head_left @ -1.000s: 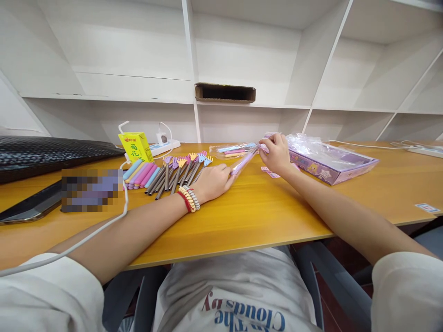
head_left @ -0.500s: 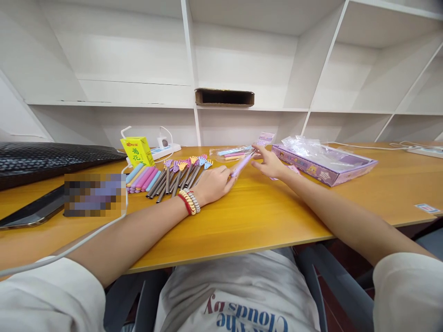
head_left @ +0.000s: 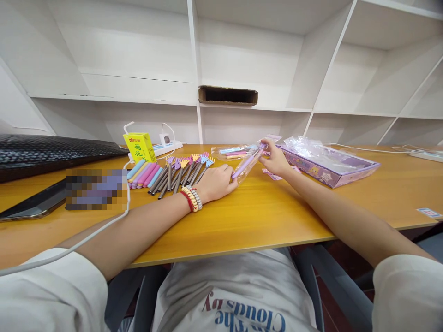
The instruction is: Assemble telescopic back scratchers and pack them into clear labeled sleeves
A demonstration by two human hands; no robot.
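Note:
A back scratcher with a purple handle [head_left: 244, 167] lies slantwise inside a clear plastic sleeve between my hands. My left hand [head_left: 218, 183] is closed on the sleeve's near end, beside the handle's tip. At the far end, my right hand [head_left: 276, 159] pinches the sleeve and the scratcher's top, which its fingers partly cover. Left of my left hand lie several metal rods with coloured hand-shaped scratcher heads [head_left: 195, 159]. Beside them is a stack of pink, blue, yellow and purple handles [head_left: 147, 175]. More wrapped scratchers [head_left: 238, 151] rest behind my hands.
A purple box [head_left: 341, 177] with clear plastic bags [head_left: 308, 144] stands at the right, pink cards [head_left: 273, 174] near it. A yellow drink carton [head_left: 140, 147], power strip [head_left: 168, 148] and phone [head_left: 34, 200] are at the left. A white cable [head_left: 93, 230] crosses my left arm.
My right hand has closed on the top end of the wrapped scratcher, its fingers apart before. The sleeve now stretches visibly between both hands. My left hand keeps its hold.

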